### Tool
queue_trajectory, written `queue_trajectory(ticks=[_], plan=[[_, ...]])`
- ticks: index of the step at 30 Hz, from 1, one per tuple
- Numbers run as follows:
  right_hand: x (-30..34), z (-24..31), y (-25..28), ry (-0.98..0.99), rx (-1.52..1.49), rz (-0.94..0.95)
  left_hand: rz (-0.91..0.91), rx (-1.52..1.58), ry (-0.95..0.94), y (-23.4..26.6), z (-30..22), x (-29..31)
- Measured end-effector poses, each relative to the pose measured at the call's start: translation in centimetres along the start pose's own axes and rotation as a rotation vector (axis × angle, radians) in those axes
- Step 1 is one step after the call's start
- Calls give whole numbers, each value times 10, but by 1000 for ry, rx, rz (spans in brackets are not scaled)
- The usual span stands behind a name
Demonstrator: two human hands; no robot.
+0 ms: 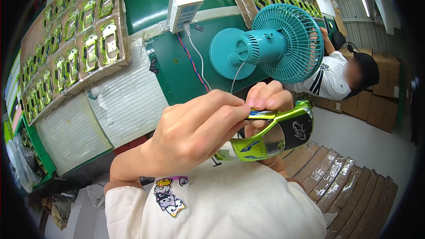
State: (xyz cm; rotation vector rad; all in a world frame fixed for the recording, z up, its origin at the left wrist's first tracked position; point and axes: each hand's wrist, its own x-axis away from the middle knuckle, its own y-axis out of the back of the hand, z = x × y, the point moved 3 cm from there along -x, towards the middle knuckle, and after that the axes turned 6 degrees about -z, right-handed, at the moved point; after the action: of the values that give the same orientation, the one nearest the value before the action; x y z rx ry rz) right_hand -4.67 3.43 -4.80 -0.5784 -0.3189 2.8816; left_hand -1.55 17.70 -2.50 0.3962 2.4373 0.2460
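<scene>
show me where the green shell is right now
In the head view, the green shell is right of centre, below the fan, held up before the cream shirt by the right hand, the left hand at its edge.

A teal desk fan (pixel 268 44) stands on a green tabletop (pixel 172 82) at the upper centre of the frame, near a white power strip (pixel 185 9) with a white cable (pixel 200 57) plugged in. At the right, a co-worker (pixel 330 77) in a black cap (pixel 368 68) is near brown cardboard boxes (pixel 385 77). Tape-covered cardboard (pixel 336 177) lines the lower right, and a clear plastic bag (pixel 21 161) hangs at the left edge.
</scene>
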Motion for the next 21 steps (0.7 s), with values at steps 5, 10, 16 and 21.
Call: queue_trajectory(ticks=[5, 10, 16, 21], plan=[[-1, 1, 2, 13, 45, 44, 26, -51, 17, 1, -3, 1], [0, 3, 3, 9, 95, 51, 47, -24, 56, 1, -2, 2], [-2, 5, 2, -7, 63, 81, 10, 175, 108, 4, 9, 2], [-7, 2, 3, -44, -162, 4, 91, 346, 187, 9, 11, 2]])
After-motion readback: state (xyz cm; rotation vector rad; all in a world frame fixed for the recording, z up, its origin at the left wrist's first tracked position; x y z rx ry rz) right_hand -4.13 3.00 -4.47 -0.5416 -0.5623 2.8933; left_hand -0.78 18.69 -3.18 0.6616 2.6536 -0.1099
